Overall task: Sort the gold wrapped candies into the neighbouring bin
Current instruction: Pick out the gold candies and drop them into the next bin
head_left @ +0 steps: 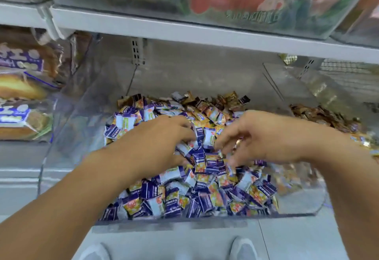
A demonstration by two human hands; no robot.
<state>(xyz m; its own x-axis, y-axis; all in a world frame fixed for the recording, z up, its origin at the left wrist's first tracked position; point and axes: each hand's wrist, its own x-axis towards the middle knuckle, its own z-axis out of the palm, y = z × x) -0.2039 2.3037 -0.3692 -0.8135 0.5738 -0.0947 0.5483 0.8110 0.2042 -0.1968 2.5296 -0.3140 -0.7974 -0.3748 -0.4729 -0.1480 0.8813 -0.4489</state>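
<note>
Gold candies [231,99] are seen beyond both hands — right hand [264,136] lies nearer the neighbouring bin [328,116]; finger states cannot be told.

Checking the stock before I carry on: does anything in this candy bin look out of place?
Yes. Gold-brown wrapped candies lie along the back of the clear bin, mixed in with the purple-wrapped pile. They match the heap in the bin to the right.

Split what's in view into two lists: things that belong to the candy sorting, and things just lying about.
Belongs to the job:
- clear plastic bin of purple wrapped candies
- gold wrapped candies at its back
- neighbouring bin of gold candies
- left hand, right hand

Lying about:
- bagged bread loaves
- white shelf edge
- grey shoes
</note>
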